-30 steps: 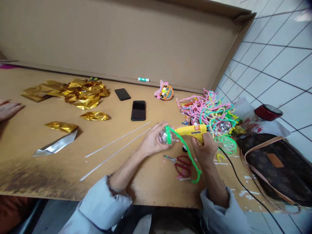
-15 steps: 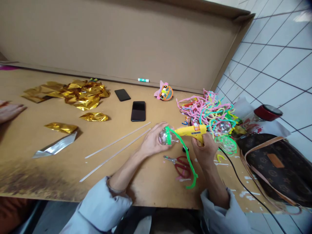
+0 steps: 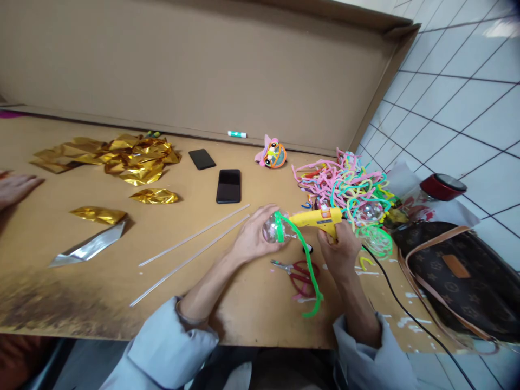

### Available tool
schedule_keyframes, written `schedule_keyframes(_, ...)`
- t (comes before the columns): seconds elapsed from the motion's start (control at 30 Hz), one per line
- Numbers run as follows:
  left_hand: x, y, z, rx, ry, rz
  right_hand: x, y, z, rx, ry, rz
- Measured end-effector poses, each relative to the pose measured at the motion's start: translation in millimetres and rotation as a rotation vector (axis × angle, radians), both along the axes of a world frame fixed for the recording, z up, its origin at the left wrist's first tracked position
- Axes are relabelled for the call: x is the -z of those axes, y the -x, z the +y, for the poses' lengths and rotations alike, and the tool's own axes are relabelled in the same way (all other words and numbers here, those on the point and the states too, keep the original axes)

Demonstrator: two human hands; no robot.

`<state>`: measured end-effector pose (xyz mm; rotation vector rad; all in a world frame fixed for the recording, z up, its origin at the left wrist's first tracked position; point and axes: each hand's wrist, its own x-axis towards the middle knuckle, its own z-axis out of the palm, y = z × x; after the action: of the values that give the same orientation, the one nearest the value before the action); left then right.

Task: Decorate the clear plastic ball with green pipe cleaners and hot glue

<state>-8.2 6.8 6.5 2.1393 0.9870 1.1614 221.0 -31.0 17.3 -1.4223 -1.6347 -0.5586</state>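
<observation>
My left hand (image 3: 255, 234) is closed around a clear plastic ball (image 3: 270, 229). A fuzzy green pipe cleaner (image 3: 305, 247) wraps the ball in a band, and its loose end hangs down toward the table's front. In my right hand (image 3: 341, 246) is a yellow glue gun (image 3: 319, 218), its nozzle pointing left at the ball close to the green band. Whether the nozzle touches is too small to tell. Below the ball lie red-handled scissors (image 3: 300, 276), partly behind the hanging pipe cleaner.
Tangled pipe cleaners (image 3: 337, 184) and a handbag (image 3: 455, 276) crowd the right. A black cord (image 3: 396, 295) trails off there. Two glue sticks (image 3: 190, 249), phones (image 3: 228, 187), gold foil (image 3: 142, 157) and a decorated ball (image 3: 274, 154) lie about. Another person's hand (image 3: 18, 187) rests far left.
The loose end of the green pipe cleaner has swung slightly left. My hands keep nearly the same pose, and the whole view has shifted a little.
</observation>
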Motion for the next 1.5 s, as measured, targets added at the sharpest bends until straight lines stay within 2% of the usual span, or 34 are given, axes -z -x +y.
schedule_keyframes(0.3, -2.6, -1, -1, -0.006, 0.006, 0.020, -1.5, 0, -1, -0.010, -0.034, -0.026)
schedule_keyframes(0.67, -1.6, 1, 0, -0.015, 0.010, 0.004, -2.6, 1, 1, -0.014, -0.022, 0.054)
schedule_keyframes(0.8, -1.3, 1, 0, 0.000, 0.015, 0.006, -3.9, 1, 1, -0.057, -0.071, 0.009)
schedule_keyframes(0.97, -0.6, -1, -1, 0.011, 0.004, -0.002, -4.1, 1, 1, -0.059, -0.048, -0.010)
schedule_keyframes(1.13, 2.7, -2, 1, 0.003, 0.012, -0.042, -7.2, 5, -1, -0.020, -0.047, 0.104)
schedule_keyframes(1.3, 7.1, -2, 3, 0.007, 0.025, -0.062, -2.2, -2, 4, 0.048, 0.141, 0.229)
schedule_keyframes(1.5, 3.2, -1, 1, 0.002, 0.014, -0.045, 18.6, -33, 24, 0.332, 0.529, 0.285)
